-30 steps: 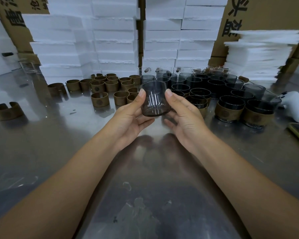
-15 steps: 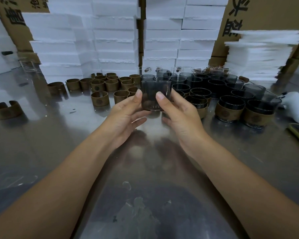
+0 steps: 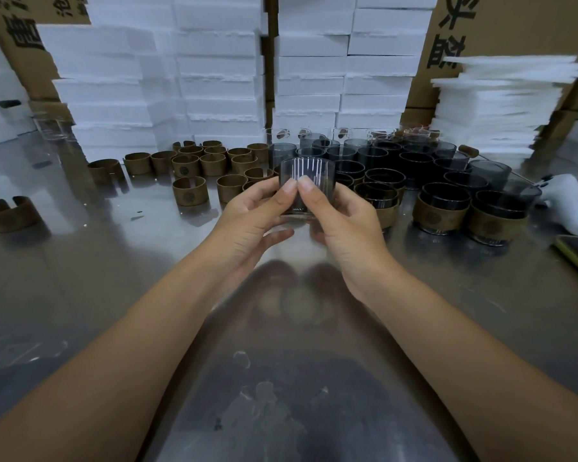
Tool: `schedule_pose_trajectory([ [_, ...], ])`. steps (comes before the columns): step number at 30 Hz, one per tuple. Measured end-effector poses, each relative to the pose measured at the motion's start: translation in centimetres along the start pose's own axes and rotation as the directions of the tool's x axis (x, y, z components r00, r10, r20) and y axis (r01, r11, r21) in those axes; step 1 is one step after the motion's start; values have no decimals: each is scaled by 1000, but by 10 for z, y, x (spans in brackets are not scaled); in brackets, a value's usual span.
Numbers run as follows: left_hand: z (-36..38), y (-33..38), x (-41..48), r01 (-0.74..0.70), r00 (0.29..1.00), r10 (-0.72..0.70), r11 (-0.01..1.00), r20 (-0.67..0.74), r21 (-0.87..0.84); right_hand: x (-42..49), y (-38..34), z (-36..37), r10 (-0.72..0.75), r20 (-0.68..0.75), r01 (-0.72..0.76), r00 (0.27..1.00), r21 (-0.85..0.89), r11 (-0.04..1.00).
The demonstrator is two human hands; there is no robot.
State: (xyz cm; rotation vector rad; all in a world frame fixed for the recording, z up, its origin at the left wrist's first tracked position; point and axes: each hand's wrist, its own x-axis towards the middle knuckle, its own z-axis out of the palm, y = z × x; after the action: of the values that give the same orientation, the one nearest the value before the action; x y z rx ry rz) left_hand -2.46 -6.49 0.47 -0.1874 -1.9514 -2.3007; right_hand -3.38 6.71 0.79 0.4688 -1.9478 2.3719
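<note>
Left hand [image 3: 251,218] & right hand [image 3: 344,225] pinch bare smoked glass [image 3: 309,171]; few sleeved glasses [image 3: 439,210] done, many loose sleeves [image 3: 191,195] (prob. cork) left.

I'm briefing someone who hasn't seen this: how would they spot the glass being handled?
On the steel table backed by white foam boxes, look mid-table, before the crowd of dark glasses. The left hand and right hand hold one smoky grey glass, thumbs side by side on its wall. Unlike the sleeved glasses to its right, it is bare and in hand.
</note>
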Motion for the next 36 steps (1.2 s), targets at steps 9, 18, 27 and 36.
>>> schedule_pose_trajectory([
  [9, 0, 3, -1, -2, 1000, 2, 999, -17, -35, 0, -3, -3, 59, 39, -58, 997, -45, 997],
  [18, -5, 4, -2, 47, 999, -44, 992, 27, -118, 3, -4, -8, 134, 115, -137, 984, 20, 990],
  [27, -6, 4, -1, 79, 995, -61, 971, 83, -228, 5, -5, -7, 146, 82, -155, 986, 112, 982],
  [36, -6, 2, 0, 104, 991, -83, 974, 106, -203, 0, -5, 0, 115, 95, -108, 989, -69, 992],
])
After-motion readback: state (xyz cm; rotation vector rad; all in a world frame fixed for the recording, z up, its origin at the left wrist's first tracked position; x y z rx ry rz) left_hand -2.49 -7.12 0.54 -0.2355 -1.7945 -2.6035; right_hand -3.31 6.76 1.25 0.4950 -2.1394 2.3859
